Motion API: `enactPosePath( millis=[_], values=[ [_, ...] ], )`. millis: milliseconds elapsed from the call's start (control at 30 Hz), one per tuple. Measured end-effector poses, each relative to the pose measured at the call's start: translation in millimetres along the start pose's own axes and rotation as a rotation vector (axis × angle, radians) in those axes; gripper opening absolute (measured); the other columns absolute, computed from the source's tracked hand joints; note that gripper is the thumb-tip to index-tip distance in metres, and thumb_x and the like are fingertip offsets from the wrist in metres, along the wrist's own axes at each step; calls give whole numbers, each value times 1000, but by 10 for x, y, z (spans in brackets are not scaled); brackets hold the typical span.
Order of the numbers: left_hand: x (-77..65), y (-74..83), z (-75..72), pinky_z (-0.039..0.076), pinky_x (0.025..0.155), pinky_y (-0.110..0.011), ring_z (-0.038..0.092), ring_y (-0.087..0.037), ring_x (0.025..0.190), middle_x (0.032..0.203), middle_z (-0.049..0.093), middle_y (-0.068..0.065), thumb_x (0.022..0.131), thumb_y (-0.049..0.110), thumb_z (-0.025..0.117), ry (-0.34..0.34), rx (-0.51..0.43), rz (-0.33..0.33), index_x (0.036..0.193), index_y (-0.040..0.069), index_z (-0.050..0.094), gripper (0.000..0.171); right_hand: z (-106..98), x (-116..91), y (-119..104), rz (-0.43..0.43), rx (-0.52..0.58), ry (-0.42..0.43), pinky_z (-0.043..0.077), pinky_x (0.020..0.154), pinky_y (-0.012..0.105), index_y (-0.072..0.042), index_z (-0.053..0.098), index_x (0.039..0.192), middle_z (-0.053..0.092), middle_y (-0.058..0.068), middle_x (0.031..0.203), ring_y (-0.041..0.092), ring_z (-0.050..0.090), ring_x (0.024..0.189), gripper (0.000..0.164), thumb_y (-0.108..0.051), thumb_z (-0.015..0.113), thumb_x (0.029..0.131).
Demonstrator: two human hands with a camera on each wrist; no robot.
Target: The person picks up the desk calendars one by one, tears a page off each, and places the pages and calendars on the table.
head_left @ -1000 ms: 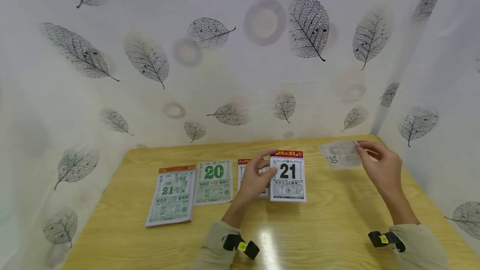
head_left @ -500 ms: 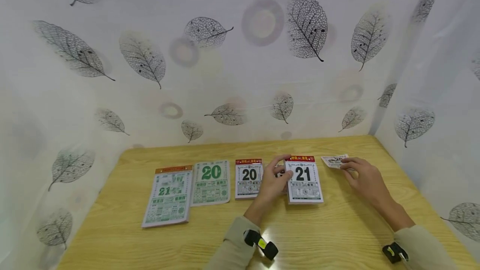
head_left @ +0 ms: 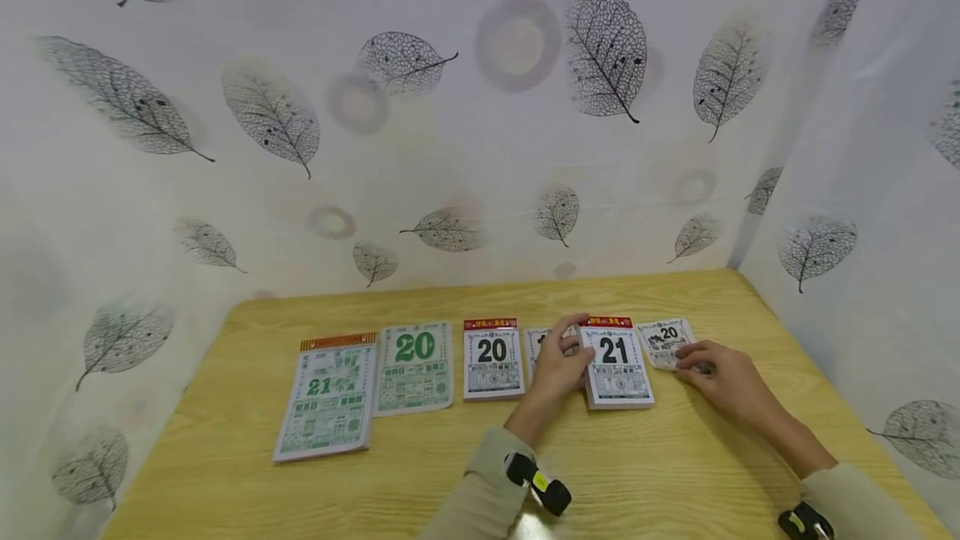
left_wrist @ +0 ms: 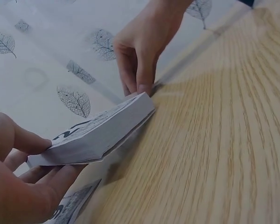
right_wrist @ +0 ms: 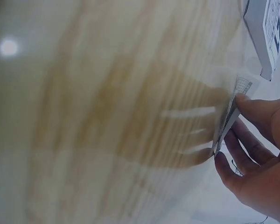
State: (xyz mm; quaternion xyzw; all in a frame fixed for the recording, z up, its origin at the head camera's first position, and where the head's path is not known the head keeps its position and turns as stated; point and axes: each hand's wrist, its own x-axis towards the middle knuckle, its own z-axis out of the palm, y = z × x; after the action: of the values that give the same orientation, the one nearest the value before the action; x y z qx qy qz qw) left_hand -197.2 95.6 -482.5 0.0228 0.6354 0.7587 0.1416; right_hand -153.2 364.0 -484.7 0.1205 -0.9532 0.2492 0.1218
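My left hand (head_left: 558, 363) grips the left edge of a thick tear-off calendar (head_left: 618, 363) with a red header and a black 21. In the left wrist view the thumb lies on top of the calendar block (left_wrist: 112, 128) and the fingers are under it, its near end tilted up off the table. My right hand (head_left: 726, 377) pinches the lower right corner of a loose calendar page (head_left: 663, 340) printed 20, just right of the block. The right wrist view shows thumb and fingers on either side of that thin page (right_wrist: 231, 114). Behind the left hand, another page (head_left: 534, 344) is partly hidden.
Left of the hands lie a red-topped calendar (head_left: 492, 361) showing 20, a green-printed page (head_left: 415, 369) with 20, and a green-printed calendar block (head_left: 327, 398) with 21. A leaf-patterned curtain (head_left: 480, 148) borders the wooden table (head_left: 420, 473).
My left hand has carried the 21 calendar to the right, uncovering the 20 calendar and part of a page. My right hand has brought the loose page down and left beside the block.
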Motion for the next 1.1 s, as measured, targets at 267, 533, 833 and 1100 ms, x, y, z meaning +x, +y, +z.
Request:
enactPosePath(
  millis=[267,533,833,1100],
  values=[
    [44,-77,70,47,53,-22,57,-12,69,119,69,-8,85,-18,64,-13,225,36,147,19,55,73,-6,-48,-17,1,-10,-18,52,89,58,-10,80,85,73,12,106,41,68,102,11,-4,86,79],
    [37,-148,206,54,99,-39,58,-26,124,142,58,-10,80,-12,67,20,575,117,151,18,51,78,-58,-146,-4,-76,-38,-80,50,91,63,-3,81,100,69,20,119,47,64,110,18,-10,84,84],
    [-47,-154,365,43,113,-45,37,-35,145,160,35,-17,77,-14,66,-10,765,110,152,23,51,85,-85,-211,43,-142,-70,-81,52,86,63,-4,81,105,67,21,122,46,64,109,21,-8,82,84],
    [-102,-153,384,34,118,-49,23,-40,152,169,11,-22,80,-10,67,-23,804,102,150,23,53,79,-81,-204,43,-147,-56,-53,52,85,57,-8,81,102,67,19,120,43,65,108,19,-7,83,83]
  ],
)
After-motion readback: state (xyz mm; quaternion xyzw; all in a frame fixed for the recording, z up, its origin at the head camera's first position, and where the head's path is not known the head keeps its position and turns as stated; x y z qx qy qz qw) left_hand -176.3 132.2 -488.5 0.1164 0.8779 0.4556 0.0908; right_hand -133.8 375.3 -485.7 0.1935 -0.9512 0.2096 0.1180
